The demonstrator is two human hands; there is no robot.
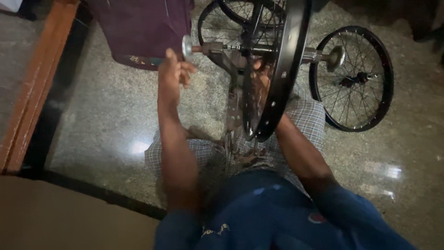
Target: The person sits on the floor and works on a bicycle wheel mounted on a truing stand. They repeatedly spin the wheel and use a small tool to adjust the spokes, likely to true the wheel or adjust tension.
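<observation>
A black bicycle wheel (pixel 277 69) stands nearly edge-on in a grey metal stand (pixel 233 92), its axle running crosswise between two round knobs; the stand rises from between the person's knees, over checked cloth (pixel 305 118) and a blue shirt (pixel 263 208); the left hand (pixel 175 74) is raised just beside the left knob (pixel 187 46) of the axle, its grip loosely curled with nothing seen pinched, though motion blur hides whether a fingertip touches the knob; the right hand (pixel 262 76) reaches behind the rim among the spokes, mostly hidden, so its grip cannot be told; a second black wheel (pixel 352 78) lies flat on the speckled stone floor (pixel 106 111) to the right; another wheel (pixel 222 21) lies beyond the stand; a dark purple bag (pixel 141 28) sits at the upper left.
</observation>
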